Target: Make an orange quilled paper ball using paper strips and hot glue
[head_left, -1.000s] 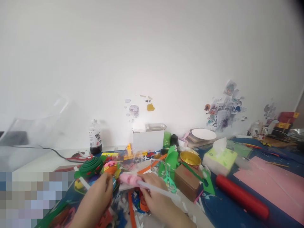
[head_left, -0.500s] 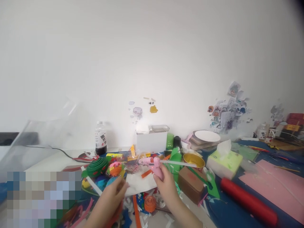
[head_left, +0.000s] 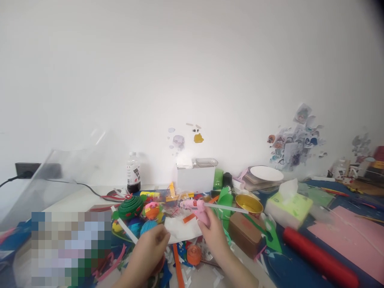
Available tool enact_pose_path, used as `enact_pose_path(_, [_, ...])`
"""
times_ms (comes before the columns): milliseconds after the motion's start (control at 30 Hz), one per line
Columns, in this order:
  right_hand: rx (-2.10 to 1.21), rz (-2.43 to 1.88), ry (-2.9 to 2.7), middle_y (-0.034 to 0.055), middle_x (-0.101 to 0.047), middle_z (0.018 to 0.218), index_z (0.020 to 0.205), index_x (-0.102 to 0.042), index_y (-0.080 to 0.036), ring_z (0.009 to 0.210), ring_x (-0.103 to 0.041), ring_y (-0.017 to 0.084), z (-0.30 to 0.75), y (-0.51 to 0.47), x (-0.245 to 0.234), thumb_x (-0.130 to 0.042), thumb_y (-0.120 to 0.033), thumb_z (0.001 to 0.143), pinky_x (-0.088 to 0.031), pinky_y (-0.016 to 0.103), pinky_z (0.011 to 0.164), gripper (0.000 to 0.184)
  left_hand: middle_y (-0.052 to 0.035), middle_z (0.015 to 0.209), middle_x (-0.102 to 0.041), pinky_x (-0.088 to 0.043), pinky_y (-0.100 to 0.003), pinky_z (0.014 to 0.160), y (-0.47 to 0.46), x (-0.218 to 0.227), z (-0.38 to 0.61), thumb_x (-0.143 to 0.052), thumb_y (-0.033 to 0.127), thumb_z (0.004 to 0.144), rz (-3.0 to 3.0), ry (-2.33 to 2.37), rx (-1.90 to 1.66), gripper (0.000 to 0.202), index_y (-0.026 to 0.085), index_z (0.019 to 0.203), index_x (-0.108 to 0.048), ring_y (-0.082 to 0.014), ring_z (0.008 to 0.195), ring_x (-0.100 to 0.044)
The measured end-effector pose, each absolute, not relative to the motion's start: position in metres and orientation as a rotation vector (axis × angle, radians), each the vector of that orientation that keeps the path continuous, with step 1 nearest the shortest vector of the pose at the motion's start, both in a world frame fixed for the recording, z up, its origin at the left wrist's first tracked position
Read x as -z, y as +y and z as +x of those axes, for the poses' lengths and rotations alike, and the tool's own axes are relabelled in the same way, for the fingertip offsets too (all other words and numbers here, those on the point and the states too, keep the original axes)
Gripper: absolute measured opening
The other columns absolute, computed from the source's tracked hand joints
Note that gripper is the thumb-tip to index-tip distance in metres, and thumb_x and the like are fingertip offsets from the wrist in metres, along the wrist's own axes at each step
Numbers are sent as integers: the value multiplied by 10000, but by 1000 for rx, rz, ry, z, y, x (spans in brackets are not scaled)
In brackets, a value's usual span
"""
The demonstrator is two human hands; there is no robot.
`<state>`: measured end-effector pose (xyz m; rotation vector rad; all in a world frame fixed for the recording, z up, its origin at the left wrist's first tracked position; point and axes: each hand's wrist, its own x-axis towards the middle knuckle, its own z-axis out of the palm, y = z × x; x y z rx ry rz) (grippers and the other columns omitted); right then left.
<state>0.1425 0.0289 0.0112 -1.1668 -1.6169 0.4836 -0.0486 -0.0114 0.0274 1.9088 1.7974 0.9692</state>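
My right hand grips a pink glue gun by its handle, nozzle pointing left, with a clear glue stick sticking out of its back to the right. My left hand is closed low at the centre, fingers pinched beside a white sheet of paper; what it pinches is hidden. An orange ribbed paper roll lies between the two hands among paper scraps.
A cluttered blue table holds a green paper coil, a dark bottle, a white box, a gold bowl, a brown box, a tissue pack, a red roll and pink sheets.
My right hand has lifted the glue gun off the table and turned it level, nozzle to the left. The camera has tilted and shifted slightly, so everything sits a little further right.
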Motion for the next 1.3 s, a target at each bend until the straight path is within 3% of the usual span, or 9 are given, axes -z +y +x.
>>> enact_pose_path(433, [-544, -1146, -1636, 102, -583, 1171, 1145, -549, -160, 1090, -526, 253, 141, 29, -6, -476, -176, 727, -410, 380, 916, 425, -1, 574, -609, -377, -252, 530, -16, -31, -46, -446, 383, 745, 1879, 1743, -1067, 223, 222, 592, -472, -186, 581, -559])
enact_pose_path(900, [-502, -1171, -1600, 83, -617, 1118, 1100, -578, -182, 1047, -554, 253, 141, 29, -1, -488, -220, 722, -435, 359, 873, 390, 49, 478, -442, -296, -251, 496, -13, -26, -50, -408, 446, 773, 1763, 1740, -1139, 300, 222, 585, -476, -147, 479, -428])
enact_pose_path(1033, [-500, -1157, -1592, 80, -632, 1079, 1066, -595, -185, 1008, -572, 252, 141, 26, -5, -496, -216, 712, -455, 345, 832, 369, 43, 446, -468, -331, -270, 526, -12, -28, -47, -357, 494, 790, 1671, 1664, -1125, 388, 218, 535, -456, -150, 461, -454])
enact_pose_path(1200, [-549, -1254, -1550, 98, -644, 1031, 1008, -628, -174, 969, -580, 286, 141, 22, -10, -544, -257, 684, -459, 380, 814, 345, 30, 484, -535, -377, -296, 612, -12, -32, -46, -393, 503, 755, 1462, 1577, -1153, 324, 219, 615, -463, -167, 535, -513])
enact_pose_path(1300, [-591, -1238, -1542, 96, -651, 1006, 958, -644, -169, 967, -576, 296, 141, 21, -14, -565, -266, 673, -449, 388, 830, 311, -1, 523, -578, -381, -282, 517, -15, -34, -46, -339, 554, 753, 1292, 1499, -1104, 402, 195, 696, -512, -155, 492, -509])
